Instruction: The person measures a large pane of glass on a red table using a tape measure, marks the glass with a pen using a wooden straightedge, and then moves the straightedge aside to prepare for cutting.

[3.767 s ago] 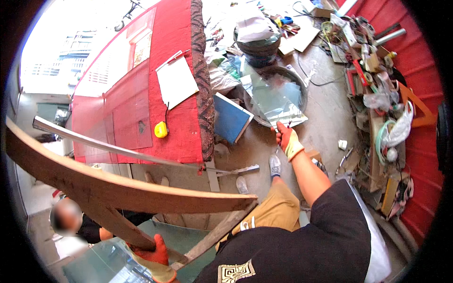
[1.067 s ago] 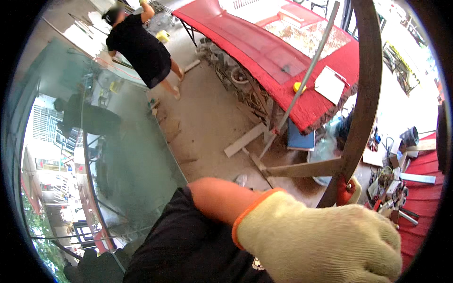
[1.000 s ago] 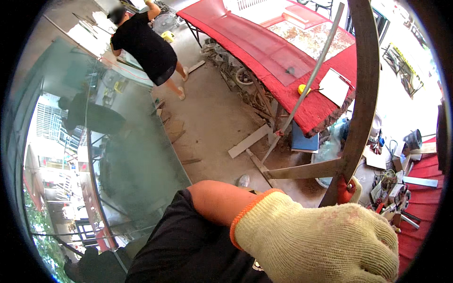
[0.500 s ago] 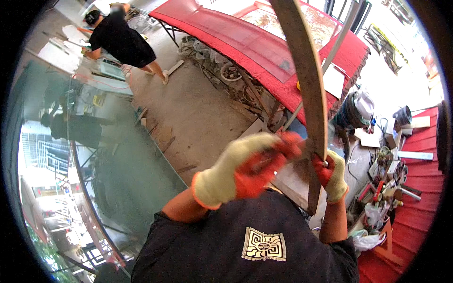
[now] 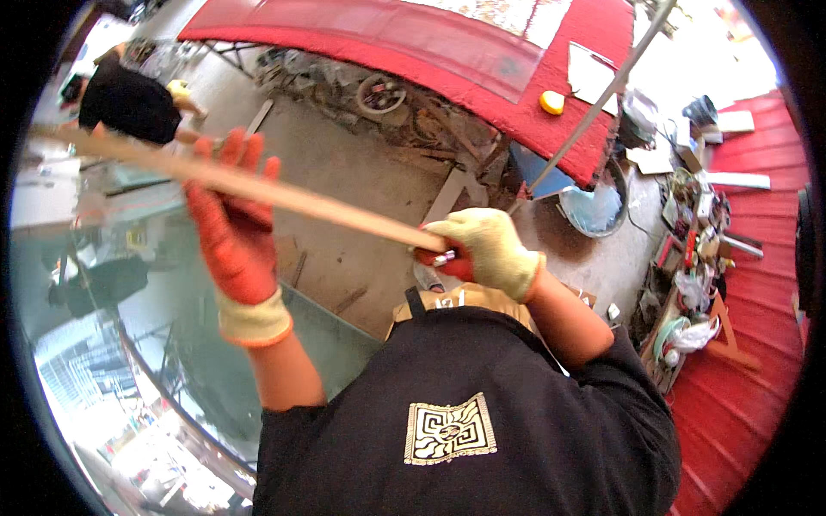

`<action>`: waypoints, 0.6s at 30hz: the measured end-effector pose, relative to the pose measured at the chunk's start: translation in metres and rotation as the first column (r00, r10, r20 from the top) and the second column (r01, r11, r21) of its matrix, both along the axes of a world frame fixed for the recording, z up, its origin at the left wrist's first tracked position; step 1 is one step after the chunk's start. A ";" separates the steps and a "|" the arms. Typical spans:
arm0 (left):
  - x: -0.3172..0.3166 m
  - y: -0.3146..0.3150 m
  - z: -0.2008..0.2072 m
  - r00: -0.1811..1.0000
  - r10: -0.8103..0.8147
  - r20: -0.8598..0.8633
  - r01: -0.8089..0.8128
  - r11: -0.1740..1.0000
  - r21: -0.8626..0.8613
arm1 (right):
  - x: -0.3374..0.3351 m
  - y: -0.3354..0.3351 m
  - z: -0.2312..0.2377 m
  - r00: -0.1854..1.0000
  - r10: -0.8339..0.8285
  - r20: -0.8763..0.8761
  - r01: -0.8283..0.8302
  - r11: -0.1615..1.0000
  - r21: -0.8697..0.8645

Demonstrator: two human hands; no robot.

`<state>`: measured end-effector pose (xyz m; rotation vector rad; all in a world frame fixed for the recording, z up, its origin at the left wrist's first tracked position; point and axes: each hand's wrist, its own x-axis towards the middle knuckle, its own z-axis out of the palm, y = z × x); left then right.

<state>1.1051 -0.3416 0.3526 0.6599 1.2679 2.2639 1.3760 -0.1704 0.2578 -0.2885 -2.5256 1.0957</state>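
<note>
A long, flat wooden strip (image 5: 335, 206) slants across the view, its far end reaching toward the upper left. My right hand (image 5: 492, 254), in a cream glove with a red palm, is closed around its near end. A small shiny metal tip (image 5: 444, 258) pokes out by those fingers; what it belongs to is hidden. My left hand (image 5: 239, 249), gloved alike, is raised with fingers spread where the strip crosses in front of it. Whether it touches the strip I cannot tell. Below my left arm lies a large greenish glass sheet (image 5: 194, 301).
Ahead stands a red-covered table (image 5: 503, 107) bearing a yellow object (image 5: 551, 103) and a white sheet (image 5: 590, 76). A long metal bar (image 5: 594, 107) leans across its corner near a bucket (image 5: 594, 206). Tools clutter the right side. Another person (image 5: 129, 99) bends at the far left.
The strip has swung from nearly upright on the right to slanting leftward. My left hand has moved left and its fingers have spread. My right hand has shifted left, still gripping the strip.
</note>
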 end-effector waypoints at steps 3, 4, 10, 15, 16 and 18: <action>-0.023 -0.006 0.013 0.999 0.016 0.050 -0.021 0.993 0.115 | -0.029 -0.002 -0.011 0.998 0.011 0.066 -0.019 0.993 0.118; -0.031 -0.008 0.015 0.999 0.030 0.019 -0.032 0.991 0.128 | -0.037 -0.002 -0.011 0.994 0.013 0.112 -0.027 0.992 0.123; -0.027 0.026 0.048 0.937 0.257 -0.237 -0.264 0.964 -0.002 | -0.070 0.009 -0.037 0.970 -0.002 0.243 -0.009 0.999 0.043; -0.036 0.059 0.043 0.892 0.203 -0.404 -0.300 0.934 -0.192 | -0.083 0.036 -0.065 0.987 -0.055 0.151 0.061 0.998 -0.036; -0.038 0.068 0.044 0.889 0.196 -0.415 -0.303 0.930 -0.209 | -0.080 0.047 -0.071 0.991 -0.078 0.111 0.081 0.996 -0.023; -0.050 0.083 0.030 0.891 0.178 -0.418 -0.295 0.927 -0.233 | -0.068 0.087 -0.087 0.935 -0.354 0.035 0.354 0.935 0.004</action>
